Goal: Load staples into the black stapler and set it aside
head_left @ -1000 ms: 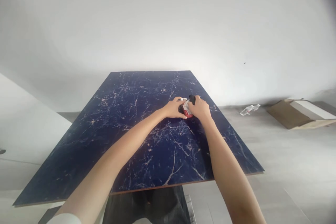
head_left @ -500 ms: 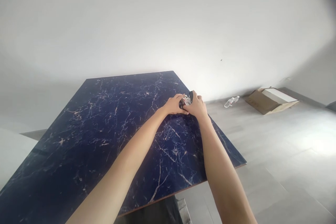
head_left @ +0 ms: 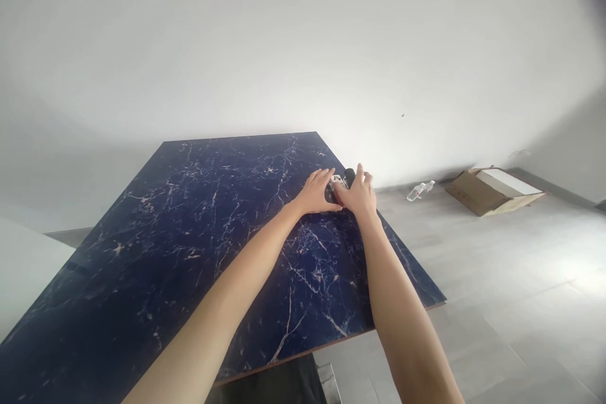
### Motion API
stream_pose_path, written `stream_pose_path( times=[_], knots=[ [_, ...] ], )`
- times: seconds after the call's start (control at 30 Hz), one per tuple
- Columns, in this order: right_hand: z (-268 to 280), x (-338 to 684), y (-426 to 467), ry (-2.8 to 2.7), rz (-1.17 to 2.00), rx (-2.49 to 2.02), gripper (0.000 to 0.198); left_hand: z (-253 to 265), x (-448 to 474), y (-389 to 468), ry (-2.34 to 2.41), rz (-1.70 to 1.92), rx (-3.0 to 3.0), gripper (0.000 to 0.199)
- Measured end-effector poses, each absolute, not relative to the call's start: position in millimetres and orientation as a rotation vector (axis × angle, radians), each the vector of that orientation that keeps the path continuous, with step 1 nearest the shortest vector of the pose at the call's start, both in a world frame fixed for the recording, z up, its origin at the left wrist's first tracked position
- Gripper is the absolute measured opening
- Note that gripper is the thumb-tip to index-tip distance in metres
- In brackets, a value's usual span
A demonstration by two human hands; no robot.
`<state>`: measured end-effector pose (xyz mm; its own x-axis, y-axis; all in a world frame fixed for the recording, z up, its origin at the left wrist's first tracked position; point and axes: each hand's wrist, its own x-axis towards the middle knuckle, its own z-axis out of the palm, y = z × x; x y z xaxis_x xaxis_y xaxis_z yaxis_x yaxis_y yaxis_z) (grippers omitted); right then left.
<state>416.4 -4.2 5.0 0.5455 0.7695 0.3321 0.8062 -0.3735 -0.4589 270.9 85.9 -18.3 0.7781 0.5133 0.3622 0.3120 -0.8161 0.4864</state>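
Observation:
Near the right edge of the blue marble-patterned tabletop [head_left: 227, 202], a small black object with a white and red label [head_left: 338, 180] sits between my hands; I cannot make out its kind. My left hand [head_left: 316, 194] is at its left side, thumb and fingers spread apart around a gap. From the right, my right hand [head_left: 360, 196] grips the object, its thumb lying across the label and the forefinger lifted. A dark rounded part [head_left: 350, 175] shows behind the right thumb. The palms and fingers hide much of the object.
A white wall [head_left: 284, 44] stands behind the table. On the grey floor [head_left: 492, 278] at the right are clear plastic bottles [head_left: 418, 190] and a tilted cardboard box [head_left: 487, 194] with a white panel. Something black [head_left: 284, 382] lies below the front edge.
My left fingers have straightened and opened away from the object. The right forefinger has lifted, and the right thumb lies further over the label. The view has shifted slightly.

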Motion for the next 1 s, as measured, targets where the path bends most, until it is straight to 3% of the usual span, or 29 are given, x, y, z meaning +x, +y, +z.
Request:
stream_pose_path(
  times=[0.13,0.3,0.43,0.63,0.7,0.8,1.0],
  knots=[
    [17.6,400.7,-6.7,-1.24,-0.383,-2.068,0.069,-13.0,248.0,64.6,0.673,1.003,2.527,0.083],
    [28.7,355.3,-10.6,-1.526,-0.459,-1.904,0.059,-11.9,196.1,53.9,0.788,1.047,2.59,0.055],
    [16.0,310.7,-3.9,-1.951,-0.402,-1.63,0.042,-8.7,127.4,71.5,1.008,1.161,2.593,0.04],
    [-10.2,280.3,11.5,-2.463,-0.029,-1.354,0.035,-7.1,34.6,55.5,1.31,1.252,2.502,0.024],
    [-14.0,281.5,13.5,-2.427,0.03,-1.343,0.032,-10.1,25.9,35.0,1.24,1.003,2.62,0.025],
    [-16.5,285.4,13.5,-2.349,0.107,-1.304,0.032,-15.5,30.7,9.0,1.056,0.587,2.78,0.043],
    [-15.9,278.3,5.3,-2.366,0.053,-1.296,0.025,-15.2,46.8,0.6,1.037,0.441,2.794,0.051]
  ],
)
